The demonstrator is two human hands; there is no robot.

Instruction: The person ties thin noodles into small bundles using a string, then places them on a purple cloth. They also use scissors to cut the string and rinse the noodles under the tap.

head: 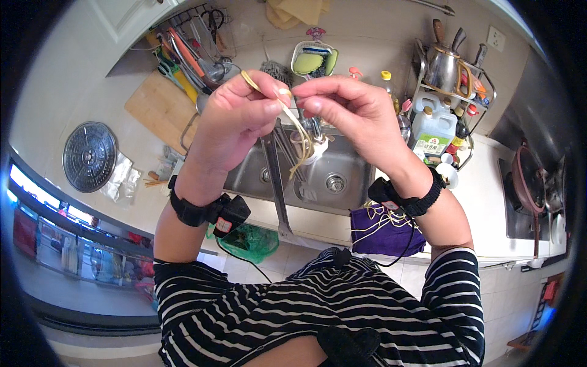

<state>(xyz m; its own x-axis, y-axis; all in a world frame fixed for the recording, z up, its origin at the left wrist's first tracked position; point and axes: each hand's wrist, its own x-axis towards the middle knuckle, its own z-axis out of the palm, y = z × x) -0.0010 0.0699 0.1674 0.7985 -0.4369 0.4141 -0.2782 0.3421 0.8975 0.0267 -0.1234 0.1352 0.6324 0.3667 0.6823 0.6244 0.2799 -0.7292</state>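
Note:
My left hand [243,108] is raised above the sink, thumb and forefinger pinched on a pale yellow strand [300,124]. One loop of it wraps around my left forefinger, and the rest hangs curled below the fingertips. Just right of that pinch is my right hand [353,108], its forefinger tip close to the left fingertips. Its thumb and forefinger are slightly apart, with nothing visible between them; whether the forefinger touches the strand I cannot tell. More yellow strands [380,218] lie loosely on a folded purple cloth [392,236] at the counter's front edge.
Below my hands is a double steel sink [337,165]. A cutting board [160,110], a utensil rack and a perforated steel disc [90,157] are leftward. At right stand a bottle-laden shelf [458,91] and a pan [527,179]. A green bag [252,241] hangs below the counter.

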